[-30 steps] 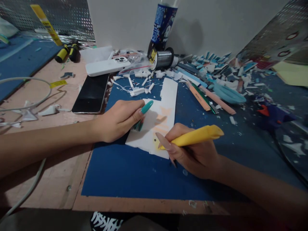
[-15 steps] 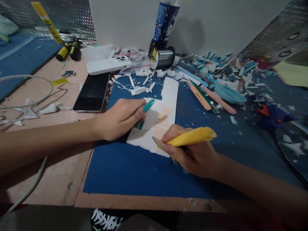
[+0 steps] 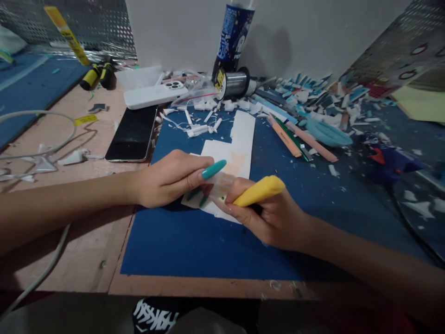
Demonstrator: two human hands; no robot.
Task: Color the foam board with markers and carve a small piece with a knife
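A white sheet [image 3: 242, 132] with faint orange shapes, one like a star, lies on the blue mat [image 3: 181, 248]. My left hand [image 3: 174, 178] rests over the sheet's left part, fingers curled under and the long teal thumbnail laid across it. The fingers look closed on the sheet, though their contact is partly hidden. My right hand [image 3: 269, 215] is wrapped round a thick yellow-handled tool [image 3: 260, 190], held like a pen, low over the sheet's near right part. The tool's working tip is hidden by the fingers.
White and blue scraps [image 3: 313, 93] pile up at the back right, near several pens [image 3: 285, 135]. A wire spool [image 3: 236, 83] and a blue-labelled bottle [image 3: 234, 32] stand behind. Left of the mat lie a black phone [image 3: 132, 134] and a white phone [image 3: 155, 94]. A purple glue gun [image 3: 392, 162] sits at right.
My right hand with the yellow-handled tool has shifted a little left and up, closer to my left hand. My left thumb has moved slightly down, and the sheet's left side sits differently.
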